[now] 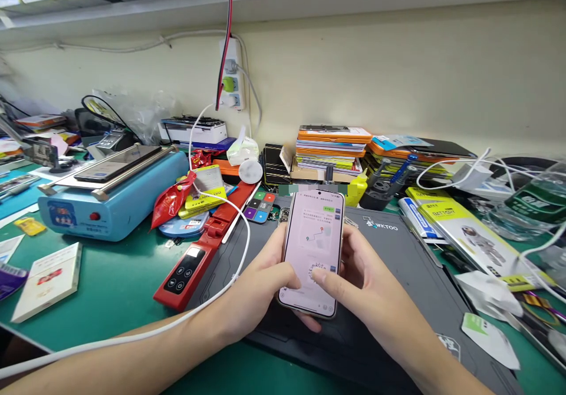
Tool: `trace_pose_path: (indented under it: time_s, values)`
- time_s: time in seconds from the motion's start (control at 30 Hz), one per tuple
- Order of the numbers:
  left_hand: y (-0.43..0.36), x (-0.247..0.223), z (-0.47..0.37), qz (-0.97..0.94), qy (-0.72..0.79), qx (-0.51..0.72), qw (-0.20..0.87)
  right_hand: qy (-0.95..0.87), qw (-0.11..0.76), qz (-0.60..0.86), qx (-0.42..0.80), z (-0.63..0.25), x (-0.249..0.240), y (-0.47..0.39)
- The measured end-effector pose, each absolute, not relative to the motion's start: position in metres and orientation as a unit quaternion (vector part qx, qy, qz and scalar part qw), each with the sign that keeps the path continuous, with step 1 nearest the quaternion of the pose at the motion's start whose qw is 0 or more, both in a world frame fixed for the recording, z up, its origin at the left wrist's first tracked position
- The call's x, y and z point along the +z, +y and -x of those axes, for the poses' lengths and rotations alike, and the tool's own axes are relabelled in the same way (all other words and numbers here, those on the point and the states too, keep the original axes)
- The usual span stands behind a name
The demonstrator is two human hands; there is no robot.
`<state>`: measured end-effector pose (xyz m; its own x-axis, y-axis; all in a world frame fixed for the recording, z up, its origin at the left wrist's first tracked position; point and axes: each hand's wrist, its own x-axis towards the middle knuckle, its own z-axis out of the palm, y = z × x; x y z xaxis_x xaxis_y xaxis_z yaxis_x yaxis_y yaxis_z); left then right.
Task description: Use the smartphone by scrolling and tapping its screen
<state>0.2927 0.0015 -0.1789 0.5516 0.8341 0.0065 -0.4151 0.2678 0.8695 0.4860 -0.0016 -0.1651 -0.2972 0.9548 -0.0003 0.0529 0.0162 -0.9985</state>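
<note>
A smartphone (pixel 312 247) with a lit chat screen is held upright above the dark grey work mat (pixel 398 265). My left hand (pixel 260 280) is wrapped round its left side, the thumb over the lower left of the screen. My right hand (pixel 358 271) grips the right edge, and its thumb lies over a round code on the screen. The fingers behind the phone are mostly hidden. A white cable (pixel 241 259) passes across my left forearm. The red device (pixel 188 271) with a black button panel lies left of my left hand.
A blue machine (pixel 115 200) stands at the left near a white box (pixel 48 280). Stacked orange and white boxes (pixel 331 153) stand by the wall. Yellow battery packs (pixel 477 236), a water bottle (pixel 535 197) and torn paper (pixel 489 295) lie at the right. A red-black cable (pixel 227 29) hangs down.
</note>
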Motion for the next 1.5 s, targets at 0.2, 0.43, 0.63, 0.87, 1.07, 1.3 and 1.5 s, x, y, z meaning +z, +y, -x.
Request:
trace_pose_path:
  time_s: [0.2, 0.43, 0.63, 0.87, 1.07, 1.3, 1.5]
  values:
    - [0.002, -0.18, -0.292, -0.432, 0.19, 0.419, 0.776, -0.586, 0.43, 0.402, 0.557, -0.487, -0.162, -0.003]
    - [0.003, -0.182, -0.293, -0.438, 0.172, 0.425, 0.773, -0.586, 0.427, 0.411, 0.552, -0.487, -0.164, -0.001]
    - [0.003, -0.179, -0.293, -0.434, 0.179, 0.421, 0.776, -0.581, 0.424, 0.416, 0.556, -0.486, -0.162, -0.001]
    - [0.002, -0.18, -0.292, -0.435, 0.176, 0.421, 0.776, -0.583, 0.421, 0.427, 0.547, -0.486, -0.161, -0.001]
    - [0.004, -0.18, -0.291, -0.436, 0.154, 0.407, 0.787, -0.576, 0.43, 0.407, 0.563, -0.489, -0.163, -0.001]
    - [0.0, -0.168, -0.292, -0.452, 0.156, 0.364, 0.799, -0.534, 0.44, 0.41, 0.594, -0.492, -0.164, -0.002]
    - [-0.002, -0.171, -0.294, -0.473, 0.167, 0.366, 0.784, -0.533, 0.441, 0.404, 0.598, -0.493, -0.163, -0.003]
